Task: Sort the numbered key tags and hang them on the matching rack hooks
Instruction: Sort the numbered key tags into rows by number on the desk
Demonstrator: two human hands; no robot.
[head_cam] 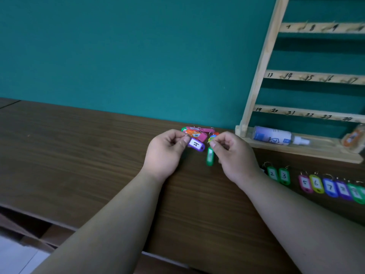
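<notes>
Both forearms reach in. Left hand (167, 149) pinches the ring of a purple tag (195, 144). Right hand (235, 155) pinches the ring of a green tag (210, 156), which dangles below its fingers. Unsorted pile (199, 133) lies just beyond both hands. Numbered row (316, 183) is laid out right of the right hand. Rack (262, 66) beyond it; visible hooks look bare. Judgement: sorting partway, hanging not begun.

Purple tag (196, 144), white label: was held tilted. Green tag (210, 156): hung upright just right of it. Mixed tag pile (198, 133): lay just beyond. Numbered tag row (316, 183): lay near right. Wooden rack (262, 62): stood far right.
</notes>
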